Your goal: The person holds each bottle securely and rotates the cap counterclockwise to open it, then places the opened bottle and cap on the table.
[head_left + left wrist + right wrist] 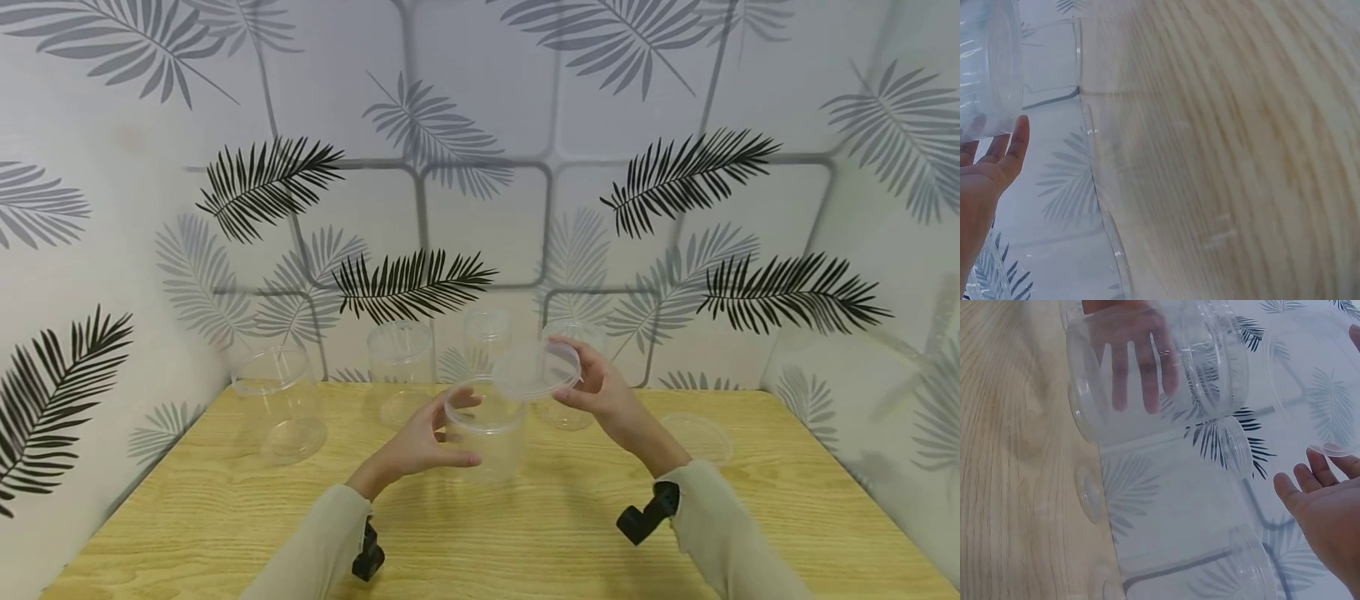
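Note:
A clear, round plastic jar (487, 454) stands upright in front of me, its rim facing up. My left hand (416, 442) grips its side, thumb in front and fingers round the far side. Through the jar wall, the right wrist view shows those left fingers (1147, 378). A clear round lid (521, 372) is in my right hand (609, 398), pinched at its right edge between thumb and fingers. Tilted, the lid overlaps the right part of the jar's rim in the head view. The left wrist view has the jar (991, 69) above my left hand (985, 181).
Several more clear jars stand farther back on the wooden table (420, 542): a large one (281, 408) at left, another (401, 367) near the middle, a narrow one (487, 329) behind. One more (570, 417) is partly behind my right hand. Another lid (701, 437) lies at right.

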`<state>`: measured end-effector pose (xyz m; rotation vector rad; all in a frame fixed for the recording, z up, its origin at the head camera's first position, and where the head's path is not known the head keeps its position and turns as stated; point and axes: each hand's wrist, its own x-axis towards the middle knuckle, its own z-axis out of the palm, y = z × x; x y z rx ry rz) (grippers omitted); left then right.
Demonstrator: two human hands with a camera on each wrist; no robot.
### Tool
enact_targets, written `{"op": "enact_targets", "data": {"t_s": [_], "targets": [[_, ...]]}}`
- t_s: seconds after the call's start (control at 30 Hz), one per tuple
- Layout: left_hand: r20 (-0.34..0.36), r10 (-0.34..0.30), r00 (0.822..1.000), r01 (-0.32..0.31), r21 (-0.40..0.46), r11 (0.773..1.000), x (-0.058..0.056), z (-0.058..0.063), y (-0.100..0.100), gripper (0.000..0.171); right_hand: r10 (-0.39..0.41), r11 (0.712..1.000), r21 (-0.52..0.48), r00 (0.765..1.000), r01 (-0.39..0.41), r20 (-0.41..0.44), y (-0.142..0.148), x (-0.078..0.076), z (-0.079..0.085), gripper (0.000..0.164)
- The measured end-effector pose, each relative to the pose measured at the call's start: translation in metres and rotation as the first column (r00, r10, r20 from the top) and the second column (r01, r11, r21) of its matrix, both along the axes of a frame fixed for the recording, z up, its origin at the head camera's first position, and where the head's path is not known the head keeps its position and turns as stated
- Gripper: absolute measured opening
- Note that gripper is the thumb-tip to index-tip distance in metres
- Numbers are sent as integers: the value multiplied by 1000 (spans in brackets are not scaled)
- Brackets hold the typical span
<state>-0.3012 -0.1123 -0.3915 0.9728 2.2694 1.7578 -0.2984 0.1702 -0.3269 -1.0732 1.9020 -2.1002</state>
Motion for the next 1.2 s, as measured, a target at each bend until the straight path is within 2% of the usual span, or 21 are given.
{"op": "enact_targets", "data": {"t_s": [0.17,0.33,0.53,0.73,0.9,1.0,1.2], "targets": [[-2,38,999,-38,-30,999,-3,-4,-6,83,2,999,38,1000,-1,-18,18,0,2,67],[1,67,998,-67,-69,995,-6,-9,-12,82,-21,993,121,1000,18,20,37,-1,-2,68],[19,89,996,-87,-104,991,-11,-18,-17,87,-89,964,256,995,77,37,58,-1,-9,71],[45,90,995,-83,-142,986,-14,-22,-21,86,-142,894,431,990,127,3,77,-2,-18,73],[50,99,994,-89,-169,982,-16,-25,-24,89,-195,814,551,980,186,-43,90,-4,-27,80],[54,113,992,-101,-180,979,-17,-26,-25,90,-206,770,602,975,214,-83,97,-4,-30,78],[48,139,989,-128,-194,973,-19,-27,-26,89,-177,719,651,970,244,-169,107,-6,-36,75]]}}
